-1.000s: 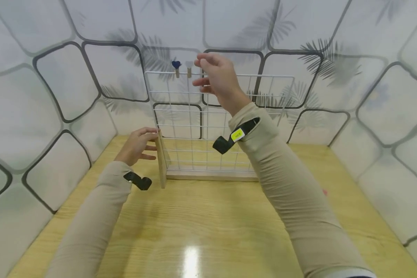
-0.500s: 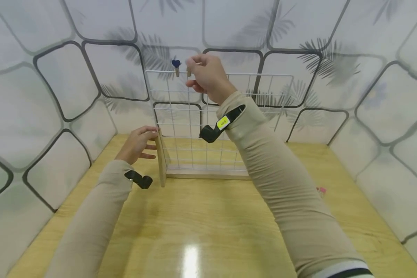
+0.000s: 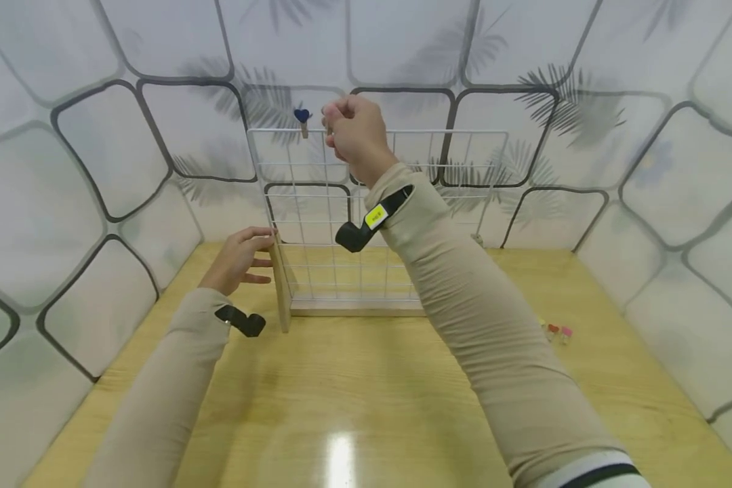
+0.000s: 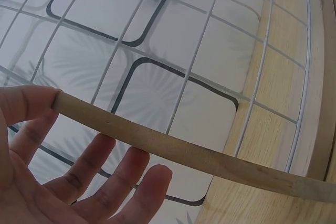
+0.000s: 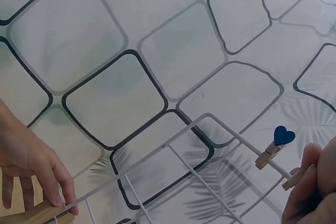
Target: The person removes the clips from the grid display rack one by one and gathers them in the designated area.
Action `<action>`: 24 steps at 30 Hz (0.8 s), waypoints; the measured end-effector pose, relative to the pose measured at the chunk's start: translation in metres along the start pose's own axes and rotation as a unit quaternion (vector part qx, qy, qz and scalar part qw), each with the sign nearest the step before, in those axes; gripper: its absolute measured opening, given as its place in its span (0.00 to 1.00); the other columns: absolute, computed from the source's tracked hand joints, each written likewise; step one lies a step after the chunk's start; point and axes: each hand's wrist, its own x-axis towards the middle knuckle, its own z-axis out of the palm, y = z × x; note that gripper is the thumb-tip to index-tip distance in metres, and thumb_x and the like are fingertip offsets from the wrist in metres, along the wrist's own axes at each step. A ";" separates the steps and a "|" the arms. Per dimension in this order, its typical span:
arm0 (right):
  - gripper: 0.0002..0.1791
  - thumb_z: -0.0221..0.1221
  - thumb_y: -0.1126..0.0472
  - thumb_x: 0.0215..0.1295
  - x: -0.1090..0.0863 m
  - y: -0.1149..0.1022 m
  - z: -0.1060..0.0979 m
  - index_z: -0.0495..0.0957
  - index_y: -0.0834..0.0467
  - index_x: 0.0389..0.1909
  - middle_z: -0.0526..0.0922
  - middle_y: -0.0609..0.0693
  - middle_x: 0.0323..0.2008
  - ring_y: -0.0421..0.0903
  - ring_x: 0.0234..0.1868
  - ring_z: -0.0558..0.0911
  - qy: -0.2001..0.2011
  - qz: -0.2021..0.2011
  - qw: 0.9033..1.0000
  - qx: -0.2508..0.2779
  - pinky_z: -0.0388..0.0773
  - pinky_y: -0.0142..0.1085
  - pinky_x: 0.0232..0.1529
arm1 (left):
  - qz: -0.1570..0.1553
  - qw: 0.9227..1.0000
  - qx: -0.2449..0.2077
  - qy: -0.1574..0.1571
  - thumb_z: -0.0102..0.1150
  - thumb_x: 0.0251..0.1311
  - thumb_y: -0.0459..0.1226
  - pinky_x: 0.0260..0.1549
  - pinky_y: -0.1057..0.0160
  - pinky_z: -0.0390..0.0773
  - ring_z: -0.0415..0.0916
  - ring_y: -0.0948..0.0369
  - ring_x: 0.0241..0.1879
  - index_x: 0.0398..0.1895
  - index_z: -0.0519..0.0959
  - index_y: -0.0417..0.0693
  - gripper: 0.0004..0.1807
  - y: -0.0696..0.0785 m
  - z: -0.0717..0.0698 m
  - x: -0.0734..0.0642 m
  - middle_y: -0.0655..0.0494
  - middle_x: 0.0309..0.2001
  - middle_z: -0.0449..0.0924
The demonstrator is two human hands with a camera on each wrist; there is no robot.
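A white wire grid rack (image 3: pixel 451 131) stands upright in a wooden base (image 3: pixel 354 312). My left hand (image 3: pixel 239 259) holds the top of the wooden side support (image 3: pixel 280 288) between thumb and index finger, the other fingers lying along it. At the rack's top wire, my right hand (image 3: pixel 358 135) pinches a small wooden clothespin (image 5: pixel 290 180), mostly hidden by the fingers. Just left of it, a clothespin with a blue heart (image 3: pixel 301 116) is clipped to the same wire. The right wrist view shows both clothespins side by side.
Small heart clothespins, red (image 3: pixel 552 329) and pink (image 3: pixel 566 331), lie on the wooden tabletop (image 3: pixel 366 379) beyond my right forearm, with a bit of yellow beside them. A patterned cloth backdrop (image 3: pixel 415 41) encloses the back and sides.
My right hand has moved left to the clothespin beside the blue-heart one and its fingers have closed on it. The left hand keeps its hold on the support.
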 end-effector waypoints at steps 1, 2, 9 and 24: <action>0.10 0.52 0.56 0.72 0.001 0.000 0.000 0.77 0.58 0.41 0.78 0.50 0.40 0.41 0.23 0.75 0.004 -0.002 1.000 0.003 0.68 0.28 0.19 | 0.001 1.000 0.000 0.000 0.47 0.72 0.48 0.42 0.46 0.80 0.70 0.41 0.55 0.69 0.65 0.47 0.27 0.001 0.000 0.000 0.40 0.63 0.64; 0.10 0.53 0.56 0.72 0.001 0.000 0.000 0.78 0.58 0.42 0.79 0.50 0.40 0.41 0.24 0.75 0.007 -0.003 1.000 0.005 0.69 0.28 0.19 | 0.001 1.000 -0.001 -0.001 0.47 0.72 0.48 0.42 0.46 0.80 0.70 0.41 0.55 0.69 0.65 0.47 0.27 0.001 -0.001 0.001 0.40 0.63 0.64; 0.11 0.55 0.56 0.70 0.003 0.001 0.000 0.79 0.58 0.43 0.79 0.48 0.41 0.41 0.22 0.75 0.020 -0.014 0.999 0.041 0.68 0.28 0.17 | -0.005 1.000 0.000 -0.001 0.47 0.73 0.48 0.43 0.46 0.80 0.70 0.41 0.56 0.69 0.65 0.47 0.26 0.003 -0.001 -0.001 0.40 0.64 0.63; 0.11 0.56 0.58 0.72 -0.024 0.001 -0.031 0.78 0.62 0.44 0.78 0.54 0.43 0.45 0.24 0.74 -0.103 -0.037 0.993 0.048 0.74 0.33 0.28 | -0.004 1.000 0.003 -0.005 0.48 0.72 0.48 0.43 0.46 0.80 0.70 0.41 0.57 0.70 0.65 0.49 0.27 0.002 -0.004 -0.001 0.41 0.65 0.63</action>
